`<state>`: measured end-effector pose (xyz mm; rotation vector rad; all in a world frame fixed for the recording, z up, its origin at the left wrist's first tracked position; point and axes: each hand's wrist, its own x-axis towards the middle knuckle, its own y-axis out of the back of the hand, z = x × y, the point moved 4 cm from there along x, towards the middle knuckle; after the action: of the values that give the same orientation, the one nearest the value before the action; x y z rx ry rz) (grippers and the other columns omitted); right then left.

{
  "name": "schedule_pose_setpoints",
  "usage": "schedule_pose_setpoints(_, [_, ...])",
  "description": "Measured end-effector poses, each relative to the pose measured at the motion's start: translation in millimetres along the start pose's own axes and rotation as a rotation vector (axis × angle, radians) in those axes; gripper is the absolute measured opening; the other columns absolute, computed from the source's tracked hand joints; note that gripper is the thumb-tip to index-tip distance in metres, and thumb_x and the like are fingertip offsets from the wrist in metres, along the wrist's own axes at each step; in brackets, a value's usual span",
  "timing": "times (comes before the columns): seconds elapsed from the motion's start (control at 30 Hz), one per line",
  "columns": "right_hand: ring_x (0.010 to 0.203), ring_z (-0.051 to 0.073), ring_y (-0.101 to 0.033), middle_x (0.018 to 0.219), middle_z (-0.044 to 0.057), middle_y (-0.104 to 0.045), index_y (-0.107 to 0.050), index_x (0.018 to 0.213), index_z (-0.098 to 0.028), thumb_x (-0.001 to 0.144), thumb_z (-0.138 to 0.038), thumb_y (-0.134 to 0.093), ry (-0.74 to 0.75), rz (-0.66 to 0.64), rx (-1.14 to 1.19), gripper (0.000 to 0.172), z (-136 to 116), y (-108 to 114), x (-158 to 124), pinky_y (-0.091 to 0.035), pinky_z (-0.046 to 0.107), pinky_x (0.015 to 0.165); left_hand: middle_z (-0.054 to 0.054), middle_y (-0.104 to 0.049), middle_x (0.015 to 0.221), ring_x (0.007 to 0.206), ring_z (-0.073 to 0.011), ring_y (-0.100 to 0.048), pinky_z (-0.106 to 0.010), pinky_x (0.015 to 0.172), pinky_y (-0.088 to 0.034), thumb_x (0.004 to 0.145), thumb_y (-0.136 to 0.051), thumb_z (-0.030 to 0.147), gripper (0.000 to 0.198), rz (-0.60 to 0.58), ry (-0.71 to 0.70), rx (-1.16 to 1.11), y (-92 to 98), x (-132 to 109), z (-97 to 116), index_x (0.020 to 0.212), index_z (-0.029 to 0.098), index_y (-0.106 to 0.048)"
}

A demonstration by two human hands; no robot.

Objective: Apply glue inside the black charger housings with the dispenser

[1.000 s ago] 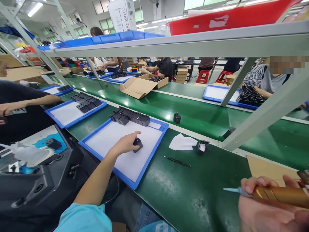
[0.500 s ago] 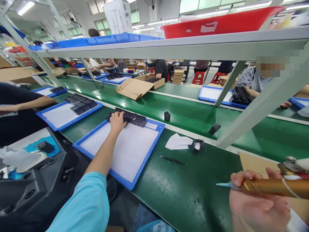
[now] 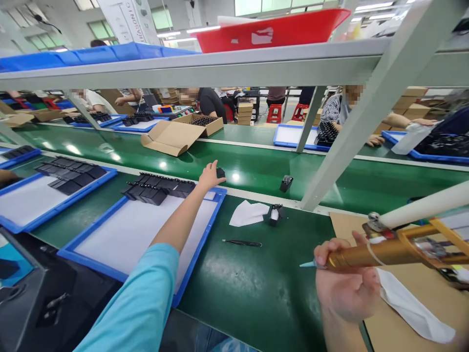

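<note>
My left hand (image 3: 210, 177) is over the green belt, fingers apart, at a small black box (image 3: 220, 172); whether they touch is unclear. My right hand (image 3: 346, 281) is wrapped round a gold tool (image 3: 381, 255) with a pale blue tip pointing left. Rows of black boxes (image 3: 156, 187) stand at the back of a blue-rimmed tray (image 3: 200, 244) lined with white. Another black box (image 3: 286, 183) lies on the belt. Near the belt's edge are a white cloth (image 3: 249, 213) and a black box with a white face (image 3: 274, 215). Black tweezers (image 3: 242, 242) lie on the green table.
A slanting metal post (image 3: 340, 146) rises at the right to a shelf (image 3: 234, 68) with a red tub (image 3: 271, 32). Cardboard (image 3: 410, 308) lies under the gold tool. Another tray (image 3: 32, 215) is at the left. People work across the belt beside an open carton (image 3: 172, 137).
My left hand has left the tray's black boxes and moved right to the single box on the belt. The view has turned to the right. My right hand still holds the gold tool.
</note>
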<state>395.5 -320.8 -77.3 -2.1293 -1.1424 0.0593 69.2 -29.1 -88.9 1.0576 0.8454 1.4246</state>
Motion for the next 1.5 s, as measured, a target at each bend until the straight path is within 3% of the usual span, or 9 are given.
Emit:
schedule_pose_setpoints(0.23, [0.055, 0.012, -0.051, 0.079, 0.001, -0.057, -0.058, 0.102, -0.023, 0.081, -0.053, -0.051, -0.014, -0.054, 0.043, 0.037, 2.1, -3.2, -1.7, -0.040, 0.027, 0.049, -0.021, -0.061, 0.122, 0.112, -0.0316, -0.060, -0.038, 0.093, -0.047, 0.076, -0.069, 0.037, 0.060, -0.069, 0.036, -0.047, 0.2, 12.6, 19.2, 0.126, 0.009, -0.052])
schedule_pose_setpoints(0.4, [0.056, 0.012, -0.052, 0.079, 0.001, -0.056, -0.055, 0.088, -0.024, 0.082, -0.052, -0.049, -0.021, -0.057, 0.055, 0.029, -0.4, -7.9, -3.0, -0.041, 0.027, 0.049, -0.004, -0.069, 0.096, 0.086, -0.0228, -0.066, -0.032, 0.080, -0.052, 0.066, -0.076, 0.052, 0.069, -0.301, -0.246, -0.142, 3.7, -76.9, 63.4, 0.124, 0.022, -0.056])
schedule_pose_setpoints(0.53, [0.055, 0.011, -0.051, 0.081, 0.000, -0.056, -0.054, 0.089, -0.025, 0.083, -0.052, -0.047, -0.036, -0.063, 0.053, 0.029, -1.5, -10.6, -3.6, -0.040, 0.027, 0.049, -0.004, -0.064, 0.119, 0.092, -0.0230, -0.065, -0.033, 0.080, -0.053, 0.068, -0.075, 0.047, 0.065, -0.563, -0.539, -0.237, -11.8, -168.4, 116.7, 0.127, 0.029, -0.054])
schedule_pose_setpoints(0.67, [0.054, 0.011, -0.051, 0.080, -0.001, -0.056, -0.053, 0.090, -0.024, 0.082, -0.053, -0.049, -0.042, -0.055, 0.063, 0.030, -2.4, -11.9, -4.4, -0.040, 0.027, 0.050, -0.006, -0.062, 0.127, 0.109, -0.0287, -0.061, -0.040, 0.090, -0.051, 0.071, -0.076, 0.039, 0.065, -0.680, -0.743, -0.276, -35.2, -205.5, 165.2, 0.130, 0.029, -0.052])
schedule_pose_setpoints(0.93, [0.054, 0.011, -0.053, 0.081, -0.001, -0.058, -0.053, 0.096, -0.026, 0.085, -0.050, -0.048, -0.042, -0.080, 0.100, 0.028, -1.4, -12.8, -5.7, -0.039, 0.026, 0.050, -0.007, -0.061, 0.126, 0.085, -0.0229, -0.066, -0.036, 0.074, -0.053, 0.078, -0.069, 0.047, 0.060, -0.547, -0.811, -0.344, -35.6, -152.6, 194.8, 0.131, 0.026, -0.051])
schedule_pose_setpoints(1.1, [0.054, 0.011, -0.053, 0.081, -0.001, -0.059, -0.052, 0.098, -0.026, 0.084, -0.052, -0.050, -0.052, -0.105, 0.108, 0.030, -0.2, -14.8, -7.3, -0.040, 0.026, 0.049, -0.012, -0.050, 0.139, 0.126, -0.0271, -0.049, -0.037, 0.105, -0.039, 0.079, -0.068, 0.042, 0.063, -0.115, -0.337, -0.250, -40.1, -49.4, 168.1, 0.134, 0.020, -0.045])
schedule_pose_setpoints(1.23, [0.055, 0.011, -0.055, 0.083, 0.000, -0.059, -0.052, 0.097, -0.024, 0.084, -0.052, -0.051, -0.080, -0.116, 0.129, 0.030, 3.4, -13.8, -8.1, -0.041, 0.026, 0.051, -0.024, -0.056, 0.130, 0.121, -0.0352, -0.054, -0.042, 0.096, -0.043, 0.072, -0.073, 0.034, 0.075, -0.141, -0.149, -0.202, -65.9, 0.5, 156.5, 0.136, 0.010, -0.040])
schedule_pose_setpoints(1.37, [0.055, 0.011, -0.054, 0.083, 0.000, -0.059, -0.050, 0.095, -0.024, 0.083, -0.053, -0.052, -0.090, -0.101, 0.130, 0.032, 4.9, -12.8, -8.0, -0.041, 0.027, 0.051, -0.017, -0.067, 0.110, 0.099, -0.0300, -0.064, -0.035, 0.082, -0.049, 0.072, -0.066, 0.027, 0.048, -0.187, -0.107, -0.221, -66.0, 7.4, 147.0, 0.116, 0.012, -0.055])
schedule_pose_setpoints(1.5, [0.055, 0.011, -0.054, 0.083, 0.000, -0.060, -0.050, 0.094, -0.024, 0.083, -0.053, -0.053, -0.086, -0.099, 0.145, 0.031, 2.9, -13.5, -8.5, -0.041, 0.027, 0.051, -0.006, -0.068, 0.097, 0.084, -0.0206, -0.065, -0.029, 0.075, -0.050, 0.070, -0.057, 0.020, 0.047, -0.327, -0.232, -0.293, -37.8, -30.8, 131.8, 0.117, 0.015, -0.054])
